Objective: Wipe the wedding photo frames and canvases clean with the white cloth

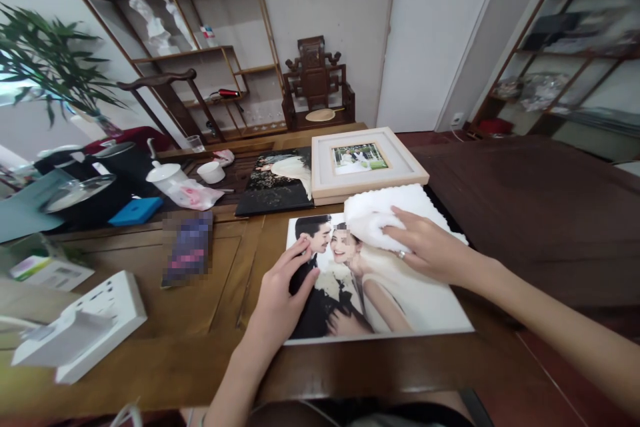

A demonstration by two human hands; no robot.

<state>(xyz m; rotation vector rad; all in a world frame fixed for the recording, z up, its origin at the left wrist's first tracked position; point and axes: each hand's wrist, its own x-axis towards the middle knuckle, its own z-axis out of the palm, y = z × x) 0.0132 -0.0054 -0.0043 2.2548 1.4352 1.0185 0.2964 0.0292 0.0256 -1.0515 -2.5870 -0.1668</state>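
Observation:
A large photo print [425, 303] of a couple in wedding clothes lies flat on the wooden table in front of me. My left hand [285, 280] rests on its left side, fingers spread over the picture. With my right hand [420, 247] I grip a white cloth [375, 217], bunched under my fingers against the print's upper part. Part of the cloth spreads loosely behind that hand. Just beyond the print sits a pale wood picture frame [320, 180] with a small photo inside. A dark photo panel [255, 197] lies beside the frame's left edge.
Left on the table [190, 360] are a white power strip [107, 320], a blurred purple packet [190, 247], a blue box [136, 211], a white teapot [167, 175], a cup [211, 172] and dark pots [123, 163]. A carved chair [313, 80] stands behind.

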